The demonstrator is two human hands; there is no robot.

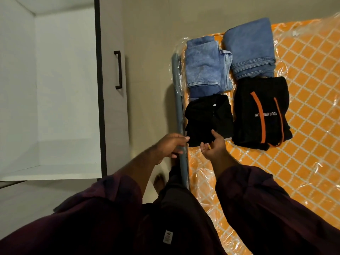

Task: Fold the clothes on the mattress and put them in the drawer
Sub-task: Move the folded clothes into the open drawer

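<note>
Four folded items sit in a 2x2 block at the near-left corner of the mattress, which has an orange lattice cover under clear plastic wrap. Far row: folded light-blue jeans on the left, second folded denim piece on the right. Near row: small black garment on the left, black top with orange stripes and white lettering on the right. Neighbours touch or slightly overlap.

Left hand is at the mattress edge, fingers extended, tips at the black garment's near-left corner; gripping nothing that I can see. Right hand is palm-up, fingers loosely curled, thumb touching the same garment's near edge; no firm hold visible.

Drawer is pulled open to the left, white inside, with a black bar handle on the front.
</note>
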